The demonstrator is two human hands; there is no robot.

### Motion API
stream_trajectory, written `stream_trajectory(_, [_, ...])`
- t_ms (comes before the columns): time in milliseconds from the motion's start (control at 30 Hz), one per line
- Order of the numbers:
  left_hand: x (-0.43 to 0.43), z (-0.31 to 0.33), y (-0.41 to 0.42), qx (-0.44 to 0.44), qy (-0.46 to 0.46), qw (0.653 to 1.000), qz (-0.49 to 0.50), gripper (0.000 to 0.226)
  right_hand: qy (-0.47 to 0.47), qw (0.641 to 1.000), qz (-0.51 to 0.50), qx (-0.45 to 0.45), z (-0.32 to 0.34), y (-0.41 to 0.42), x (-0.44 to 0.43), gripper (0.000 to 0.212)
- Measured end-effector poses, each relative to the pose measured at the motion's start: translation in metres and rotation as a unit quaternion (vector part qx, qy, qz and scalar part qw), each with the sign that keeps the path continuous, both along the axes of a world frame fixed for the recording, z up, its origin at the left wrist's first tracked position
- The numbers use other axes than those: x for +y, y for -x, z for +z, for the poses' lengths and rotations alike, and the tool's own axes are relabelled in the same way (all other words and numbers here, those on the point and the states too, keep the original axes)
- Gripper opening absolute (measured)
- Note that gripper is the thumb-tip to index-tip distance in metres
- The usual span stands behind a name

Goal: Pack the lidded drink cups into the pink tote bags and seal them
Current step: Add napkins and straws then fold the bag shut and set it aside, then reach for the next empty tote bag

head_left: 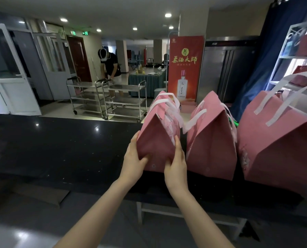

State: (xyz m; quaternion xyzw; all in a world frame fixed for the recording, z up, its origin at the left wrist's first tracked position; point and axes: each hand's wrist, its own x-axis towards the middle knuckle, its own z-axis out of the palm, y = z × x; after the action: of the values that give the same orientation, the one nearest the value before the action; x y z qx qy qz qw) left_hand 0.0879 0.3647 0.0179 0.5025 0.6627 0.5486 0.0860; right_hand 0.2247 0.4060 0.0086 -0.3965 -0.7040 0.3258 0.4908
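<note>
Three pink tote bags with white handles stand in a row on the black counter [59,144], all folded shut at the top. My left hand [134,158] and my right hand [176,163] hold the leftmost bag [156,136] by its lower sides, thumbs pressing its near face. The fingers behind the bag are hidden. The middle bag [211,140] and the right bag [274,145] stand untouched beside it. No drink cups are visible.
A red banner [185,68] stands behind the bags. Steel trolleys [124,99] and a person bent over them are across the floor. A white shelf rack [292,56] with red boxes is at the right. The counter's left part is bare and glossy.
</note>
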Motion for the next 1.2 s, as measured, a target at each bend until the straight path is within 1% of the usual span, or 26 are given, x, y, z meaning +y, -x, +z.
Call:
stream_trajectory(200, [0.002,0.0,0.001,0.0,-0.001,1.0,-0.004,0.082,0.006,1.0,-0.018,-0.011,0.0,-0.001,0.0,0.082])
stream_trajectory(367, [-0.031,-0.007,0.01,-0.007,0.006,1.0,-0.005,0.078,0.006,0.999,-0.035,-0.004,-0.002,-0.018,-0.029,0.069])
stream_trajectory(433, [-0.053,-0.013,0.014,-0.019,-0.002,1.0,0.009,0.07,-0.006,0.999,-0.044,-0.001,-0.002,-0.021,-0.045,0.062])
stream_trajectory(533, [-0.09,-0.022,0.024,-0.024,-0.023,0.999,0.033,0.043,-0.05,0.998,-0.043,-0.007,-0.003,-0.016,-0.072,0.051])
stream_trajectory(600, [-0.116,-0.029,0.033,-0.036,-0.024,0.998,0.04,0.031,-0.078,0.996,-0.03,-0.01,-0.005,-0.002,-0.092,0.045])
stream_trajectory(700, [-0.161,-0.04,0.052,-0.036,-0.016,0.998,0.055,0.025,-0.08,0.997,0.022,-0.005,-0.009,0.03,-0.126,0.035])
stream_trajectory(800, [-0.213,-0.05,0.08,-0.035,-0.006,0.995,0.093,0.023,-0.065,0.99,0.121,-0.038,-0.016,0.073,-0.165,0.027])
stream_trajectory(867, [-0.257,-0.055,0.11,-0.038,0.0,0.992,0.123,0.024,-0.066,0.977,0.19,-0.07,-0.02,0.111,-0.199,0.024])
stream_trajectory(967, [-0.314,-0.057,0.154,-0.019,0.002,0.985,0.173,0.027,-0.077,0.958,0.252,-0.112,-0.026,0.161,-0.237,0.02])
stream_trajectory(1100, [-0.401,-0.051,0.228,-0.01,-0.002,0.968,0.251,0.028,-0.07,0.934,0.313,-0.156,-0.035,0.244,-0.303,0.018])
stream_trajectory(1200, [-0.454,-0.047,0.285,0.012,-0.02,0.951,0.307,0.023,-0.082,0.918,0.347,-0.175,-0.04,0.308,-0.344,0.023])
